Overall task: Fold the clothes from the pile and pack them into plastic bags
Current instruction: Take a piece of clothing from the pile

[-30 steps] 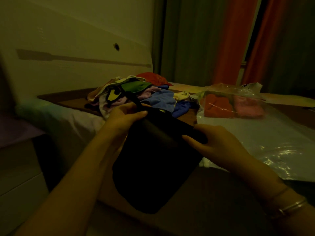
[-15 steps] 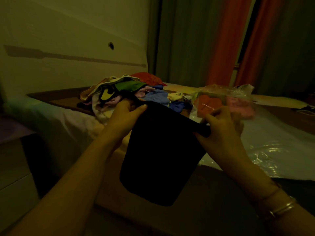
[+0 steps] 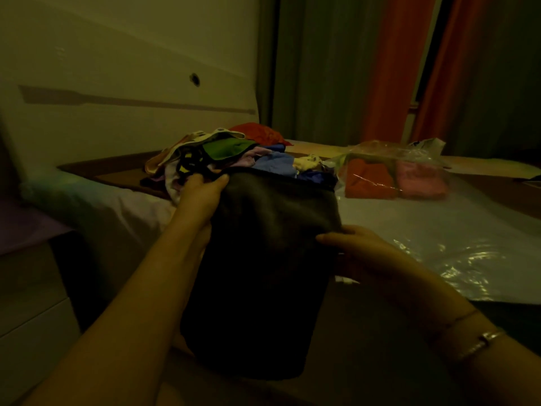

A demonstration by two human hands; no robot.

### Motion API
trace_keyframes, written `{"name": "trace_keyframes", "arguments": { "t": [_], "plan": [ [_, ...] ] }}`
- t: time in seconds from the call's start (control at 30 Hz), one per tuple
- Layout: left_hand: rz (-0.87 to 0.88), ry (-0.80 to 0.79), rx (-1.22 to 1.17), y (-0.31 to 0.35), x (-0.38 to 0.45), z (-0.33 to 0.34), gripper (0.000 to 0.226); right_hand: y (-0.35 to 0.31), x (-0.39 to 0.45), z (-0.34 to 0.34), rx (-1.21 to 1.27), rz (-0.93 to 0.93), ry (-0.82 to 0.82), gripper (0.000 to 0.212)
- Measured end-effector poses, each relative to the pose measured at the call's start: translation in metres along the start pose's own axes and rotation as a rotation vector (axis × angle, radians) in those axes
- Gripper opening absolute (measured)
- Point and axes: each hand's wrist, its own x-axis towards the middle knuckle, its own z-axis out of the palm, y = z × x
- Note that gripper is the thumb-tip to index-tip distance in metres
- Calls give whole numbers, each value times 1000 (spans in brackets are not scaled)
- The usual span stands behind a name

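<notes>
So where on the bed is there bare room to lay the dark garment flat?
Free: the flat empty plastic bag right of the dark garment, in front of the filled bag; also the brown strip nearest the person. Crowded: the clothes pile behind the left hand. The right hand holds the garment's right edge.

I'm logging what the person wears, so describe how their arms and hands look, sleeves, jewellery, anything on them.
Both forearms are bare, with no sleeves in view. The right wrist carries a thin metallic bangle bracelet and a finer second band just above it. The left hand and right hand show no gloves; the dim light hides any rings.
</notes>
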Motion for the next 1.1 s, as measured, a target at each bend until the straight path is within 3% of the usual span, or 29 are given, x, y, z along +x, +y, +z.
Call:
{"name": "trace_keyframes", "arguments": {
  "t": [0.13, 0.23, 0.3, 0.47, 0.53, 0.6, 0.7, 0.8, 0.87, 0.97, 1.03, 1.1],
  "plan": [
    [-254, 5, 251, -14, -1, -6, 51, -4, -2, 4, 251, -49, -25, 20],
    [-613, -184, 140, -19, -13, 3, 74, -5, -5, 7, 398, -96, -58, 19],
    [-717, -311, 74, -28, -12, 2, 85, -6, -6, 4, 489, -164, -104, 21],
    [-663, -522, -28, -33, -10, -3, 56, -8, -4, -3, 650, -283, -136, 26],
    [-577, -614, 23, -26, -16, -3, 39, -7, -2, -6, 703, -300, -94, 39],
    [-503, -633, 82, -19, -19, -3, 37, -8, -1, -8, 707, -306, -60, 36],
    [-408, -555, 115, -9, -19, -7, 36, -10, 0, -11, 552, -257, 129, 25],
    [-328, -462, 178, -5, -19, -12, 23, -9, 3, -17, 167, -191, 409, 31],
    [-292, -404, 191, -4, -20, -11, 27, -7, 1, -18, -18, -203, 497, 34],
    [-336, -482, 127, -1, -22, -8, 19, -6, -3, -17, -76, -253, 467, 20],
    [-383, -584, 107, 0, -22, -9, 39, -6, -7, -18, -70, -264, 382, 17],
    [-357, -657, 259, -1, -22, -8, 58, -7, -9, -23, 4, -261, 248, 27]
  ]
}}
